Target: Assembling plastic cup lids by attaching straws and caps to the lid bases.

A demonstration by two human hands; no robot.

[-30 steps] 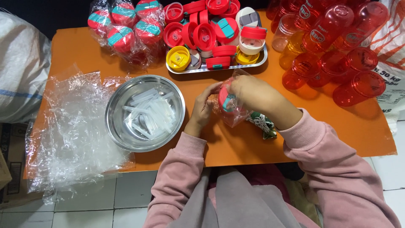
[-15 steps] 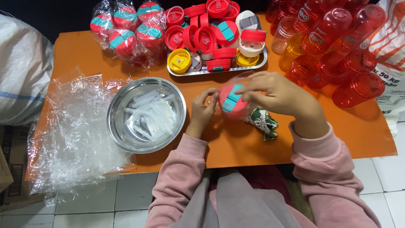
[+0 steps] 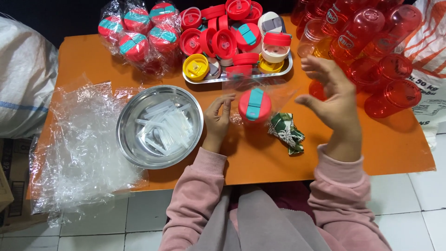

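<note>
since half a second back the right hand (image 3: 332,100) has let go and lifted off to the right, fingers spread wide, holding nothing; before it was cupped over the red lid with teal strip (image 3: 254,105). that lid now sits on the orange table (image 3: 381,139) near the middle, inside a clear plastic wrapper (image 3: 274,93), just near of the metal tray (image 3: 232,79). left hand (image 3: 218,118) rests just left of the lid, fingers loosely curled, fingertips at the wrapper edge, cannot tell if it pinches it. green and white patterned cloth (image 3: 285,132) lies crumpled just right and near of the lid. tray holds loose red lids, one yellow lid (image 3: 195,66) and a cream one (image 3: 275,46). far left of the tray, bagged red-teal lids (image 3: 139,35) in clear plastic. far right, a heap of red see-through bottles (image 3: 371,42) with white round labels. round steel bowl (image 3: 159,125) left of the left hand, holding clear straw-like sticks. pile of clear plastic bags (image 3: 79,148) at left table edge. white sacks at both sides, the right one with orange print (image 3: 429,37).
</note>
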